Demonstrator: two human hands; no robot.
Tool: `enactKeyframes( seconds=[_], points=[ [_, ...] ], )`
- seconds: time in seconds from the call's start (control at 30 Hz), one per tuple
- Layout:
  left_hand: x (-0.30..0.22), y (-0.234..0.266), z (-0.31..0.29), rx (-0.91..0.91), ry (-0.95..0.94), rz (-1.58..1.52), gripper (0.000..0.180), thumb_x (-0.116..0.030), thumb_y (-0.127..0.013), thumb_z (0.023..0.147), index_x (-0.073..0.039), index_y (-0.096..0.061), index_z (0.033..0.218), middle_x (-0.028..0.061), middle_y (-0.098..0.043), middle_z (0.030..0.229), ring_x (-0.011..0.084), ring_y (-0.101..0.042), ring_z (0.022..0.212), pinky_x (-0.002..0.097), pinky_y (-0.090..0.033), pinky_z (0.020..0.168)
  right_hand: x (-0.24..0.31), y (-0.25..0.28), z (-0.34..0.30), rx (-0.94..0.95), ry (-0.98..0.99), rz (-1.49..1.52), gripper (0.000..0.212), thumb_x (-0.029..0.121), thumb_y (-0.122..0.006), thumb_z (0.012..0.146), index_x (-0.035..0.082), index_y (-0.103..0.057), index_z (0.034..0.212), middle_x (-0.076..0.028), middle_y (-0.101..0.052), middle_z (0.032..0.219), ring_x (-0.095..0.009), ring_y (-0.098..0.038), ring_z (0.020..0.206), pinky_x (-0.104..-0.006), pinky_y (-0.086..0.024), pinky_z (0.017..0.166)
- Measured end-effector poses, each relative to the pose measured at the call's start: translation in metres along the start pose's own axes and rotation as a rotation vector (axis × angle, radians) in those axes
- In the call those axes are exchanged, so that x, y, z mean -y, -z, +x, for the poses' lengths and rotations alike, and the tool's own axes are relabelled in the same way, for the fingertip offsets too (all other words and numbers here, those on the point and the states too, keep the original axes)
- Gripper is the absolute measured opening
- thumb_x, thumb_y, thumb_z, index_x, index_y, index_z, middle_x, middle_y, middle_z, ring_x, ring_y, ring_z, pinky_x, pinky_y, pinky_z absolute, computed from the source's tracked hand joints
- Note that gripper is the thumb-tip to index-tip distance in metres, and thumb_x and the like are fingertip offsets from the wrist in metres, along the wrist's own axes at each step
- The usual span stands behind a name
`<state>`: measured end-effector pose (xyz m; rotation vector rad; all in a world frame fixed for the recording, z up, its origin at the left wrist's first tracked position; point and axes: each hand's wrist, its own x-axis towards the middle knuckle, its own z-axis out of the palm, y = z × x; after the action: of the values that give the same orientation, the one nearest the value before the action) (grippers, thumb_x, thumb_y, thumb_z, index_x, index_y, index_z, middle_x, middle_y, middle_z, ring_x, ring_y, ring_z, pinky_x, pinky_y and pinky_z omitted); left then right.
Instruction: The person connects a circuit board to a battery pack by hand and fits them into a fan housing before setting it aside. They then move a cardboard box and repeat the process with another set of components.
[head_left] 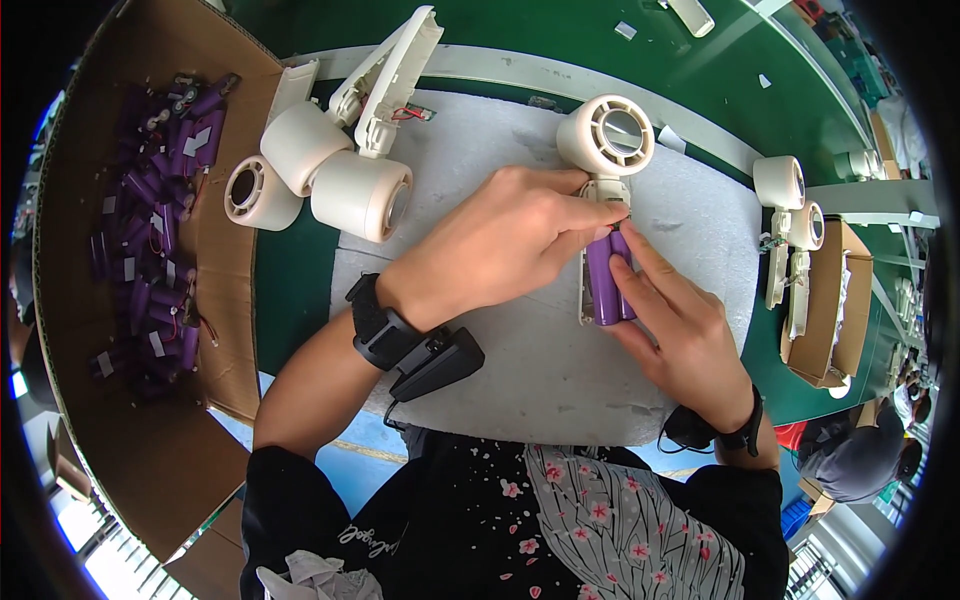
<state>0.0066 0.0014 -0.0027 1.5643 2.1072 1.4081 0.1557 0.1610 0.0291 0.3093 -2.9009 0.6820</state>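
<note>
A cream handheld fan (582, 138) lies on the grey mat with its round head at the far side and its handle shell (585, 305) opened toward me. In that shell sits a battery pack of purple cells (602, 285). My right hand (685, 315) grips the pack from the right, thumb near its lower end and fingers along its top. My left hand (530, 225) is closed at the neck of the fan, fingertips pinched just above the cells. What those fingertips hold is hidden; small wiring or a board shows beside them.
On the left stands a deep cardboard box (225, 290) with many purple battery packs (165, 220). Several cream fan heads (362, 195) and open shells lie beyond my left arm. More fans (778, 183) and a small carton (825, 350) are at the right. The grey mat (480, 390) covers the green bench.
</note>
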Motion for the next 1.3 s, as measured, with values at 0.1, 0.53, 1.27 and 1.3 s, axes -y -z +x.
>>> enactKeyframes(
  seconds=[0.1, 0.53, 1.27, 1.3],
  points=[
    [-0.001, 0.000, 0.001, 0.003, 0.025, -0.013, 0.027, -0.001, -0.067, 0.081, -0.007, -0.071, 0.107, 0.0202, -0.068, 0.097, 0.0326, -0.068, 0.080, 0.0337, -0.055, 0.066, 0.000, -0.001, -0.001, -0.008, -0.044, 0.037, 0.048, 0.002, -0.080, 0.062, -0.002, -0.066, 0.108, -0.021, -0.054, 0.132, -0.030, -0.069, 0.093, -0.0344, -0.058, 0.075],
    [-0.004, 0.007, 0.003, 0.074, 0.130, -0.092, 0.037, -0.008, -0.077, 0.073, -0.010, -0.071, 0.109, 0.0174, -0.070, 0.100, 0.0216, -0.070, 0.074, 0.0277, -0.056, 0.067, -0.001, -0.007, 0.000, -0.050, -0.177, 0.152, 0.048, 0.001, -0.084, 0.057, 0.002, -0.066, 0.101, -0.017, -0.056, 0.130, -0.026, -0.069, 0.089, -0.0312, -0.059, 0.068],
    [-0.002, 0.008, 0.003, 0.119, 0.281, -0.278, 0.042, -0.011, -0.081, 0.067, -0.007, -0.071, 0.107, 0.0123, -0.069, 0.090, 0.0248, -0.067, 0.075, 0.0330, -0.053, 0.072, -0.006, -0.005, 0.012, 0.024, -0.149, 0.159, 0.079, 0.012, -0.087, 0.053, 0.011, -0.054, 0.125, -0.010, -0.050, 0.121, -0.028, -0.064, 0.087, -0.0368, -0.057, 0.068],
    [-0.001, 0.008, 0.003, 0.108, 0.276, -0.281, 0.042, -0.011, -0.081, 0.067, -0.007, -0.071, 0.107, 0.0123, -0.069, 0.090, 0.0248, -0.067, 0.075, 0.0330, -0.053, 0.072, -0.007, -0.005, 0.012, 0.026, -0.136, 0.151, 0.079, 0.012, -0.087, 0.053, 0.011, -0.054, 0.125, -0.010, -0.050, 0.120, -0.028, -0.064, 0.086, -0.0367, -0.057, 0.068]
  ],
)
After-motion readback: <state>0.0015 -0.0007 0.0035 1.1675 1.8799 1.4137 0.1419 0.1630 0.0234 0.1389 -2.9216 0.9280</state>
